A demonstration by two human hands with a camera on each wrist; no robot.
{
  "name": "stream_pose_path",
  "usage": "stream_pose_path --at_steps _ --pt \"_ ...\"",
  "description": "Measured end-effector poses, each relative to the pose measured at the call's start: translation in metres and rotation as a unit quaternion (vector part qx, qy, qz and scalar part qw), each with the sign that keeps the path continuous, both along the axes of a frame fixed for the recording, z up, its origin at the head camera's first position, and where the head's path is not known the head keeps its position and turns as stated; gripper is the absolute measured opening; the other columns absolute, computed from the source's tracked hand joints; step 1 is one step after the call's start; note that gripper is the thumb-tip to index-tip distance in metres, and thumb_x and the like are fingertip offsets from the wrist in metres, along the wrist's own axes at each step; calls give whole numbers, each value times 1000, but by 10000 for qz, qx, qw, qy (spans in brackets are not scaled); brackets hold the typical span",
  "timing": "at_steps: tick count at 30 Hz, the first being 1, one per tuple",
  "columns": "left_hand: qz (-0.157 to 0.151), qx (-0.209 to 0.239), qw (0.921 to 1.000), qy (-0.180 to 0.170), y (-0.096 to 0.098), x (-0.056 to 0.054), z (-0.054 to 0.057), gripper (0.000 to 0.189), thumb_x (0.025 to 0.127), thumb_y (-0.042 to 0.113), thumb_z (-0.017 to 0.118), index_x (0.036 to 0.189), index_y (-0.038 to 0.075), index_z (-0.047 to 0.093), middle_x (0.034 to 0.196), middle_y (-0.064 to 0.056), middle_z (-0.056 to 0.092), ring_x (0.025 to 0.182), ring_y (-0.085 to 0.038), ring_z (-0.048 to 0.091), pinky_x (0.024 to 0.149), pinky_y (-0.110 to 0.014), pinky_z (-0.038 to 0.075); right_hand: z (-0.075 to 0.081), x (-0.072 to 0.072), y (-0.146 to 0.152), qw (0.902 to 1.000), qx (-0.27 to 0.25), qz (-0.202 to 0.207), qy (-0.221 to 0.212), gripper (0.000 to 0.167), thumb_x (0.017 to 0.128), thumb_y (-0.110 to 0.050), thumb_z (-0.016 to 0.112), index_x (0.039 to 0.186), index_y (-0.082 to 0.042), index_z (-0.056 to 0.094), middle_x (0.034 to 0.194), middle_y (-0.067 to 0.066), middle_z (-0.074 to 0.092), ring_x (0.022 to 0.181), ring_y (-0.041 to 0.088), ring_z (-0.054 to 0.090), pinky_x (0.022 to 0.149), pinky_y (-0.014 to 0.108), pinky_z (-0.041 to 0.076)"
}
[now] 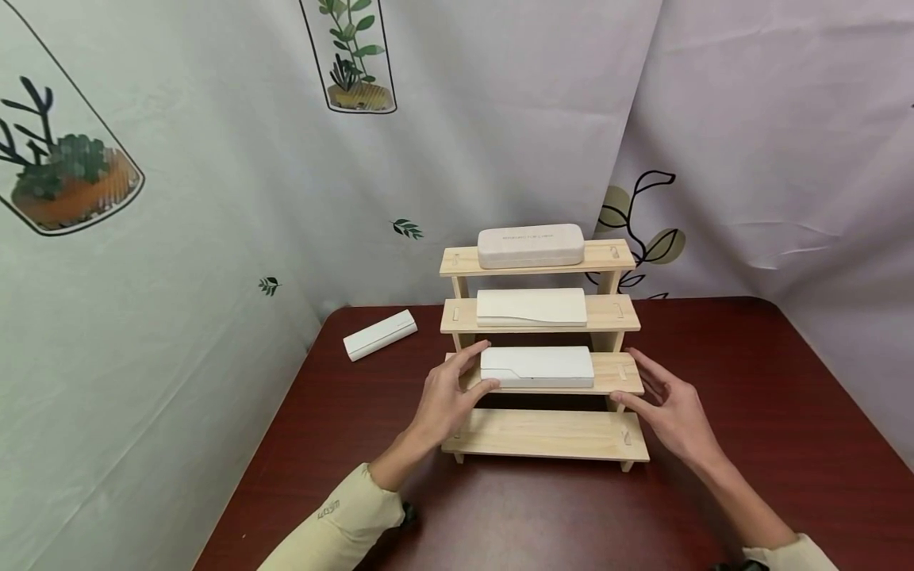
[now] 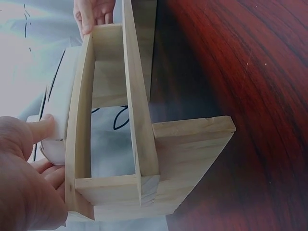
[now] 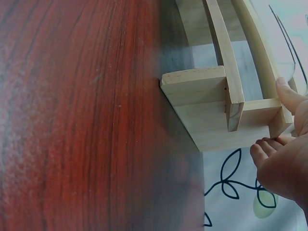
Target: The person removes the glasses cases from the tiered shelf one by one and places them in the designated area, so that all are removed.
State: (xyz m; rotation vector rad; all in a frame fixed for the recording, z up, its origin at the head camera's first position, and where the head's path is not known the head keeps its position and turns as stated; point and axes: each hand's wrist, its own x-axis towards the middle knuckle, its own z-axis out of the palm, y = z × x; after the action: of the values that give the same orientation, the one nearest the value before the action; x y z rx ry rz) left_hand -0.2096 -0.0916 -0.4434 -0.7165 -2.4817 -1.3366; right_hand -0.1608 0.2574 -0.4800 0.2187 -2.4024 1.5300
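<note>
A four-tier wooden display stand stands on the table. On its second board from the bottom lies a white glasses case. My left hand pinches the left end of that case, thumb at its front corner and index finger at the back one. The left wrist view shows the thumb against the case. At the same board's right end, my right hand grips the stand, thumb on the front edge; its other fingers curl by the board's end in the right wrist view.
Another white case lies one tier up, and a pale rounded case sits on the top board. A further white case lies on the dark red table at the back left. Patterned cloth hangs behind.
</note>
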Motion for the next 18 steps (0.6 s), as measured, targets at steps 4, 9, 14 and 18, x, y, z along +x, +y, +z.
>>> stream_pose_path --at_steps 4,9,14,18 --pt "-18 68 10000 9 -1 0 -1 61 91 15 87 147 11 64 143 -10 67 131 -19 64 110 -37 51 2 1 0 10000 -15 -15 -29 81 92 -14 86 161 -2 44 154 29 51 139 40 52 98 5 43" --pt "-30 159 9998 80 -1 1 0 61 89 15 89 145 9 65 141 -9 69 129 -21 66 108 -38 53 1 0 0 10000 -21 3 -51 82 93 -15 86 161 -1 43 155 29 51 140 30 53 98 5 42" --pt "-185 419 9988 149 -1 2 4 62 86 13 90 143 6 67 140 -8 69 126 -22 68 105 -34 54 0 0 0 10000 -34 11 -49 81 93 -16 85 161 -1 43 155 29 50 139 14 53 98 5 42" --pt "-325 608 9973 268 -1 4 7 61 85 11 91 141 5 68 140 -8 69 125 -23 68 104 -34 55 0 0 0 10000 -62 6 -40 81 93 -16 85 161 -2 43 155 28 50 141 27 53 99 5 43"
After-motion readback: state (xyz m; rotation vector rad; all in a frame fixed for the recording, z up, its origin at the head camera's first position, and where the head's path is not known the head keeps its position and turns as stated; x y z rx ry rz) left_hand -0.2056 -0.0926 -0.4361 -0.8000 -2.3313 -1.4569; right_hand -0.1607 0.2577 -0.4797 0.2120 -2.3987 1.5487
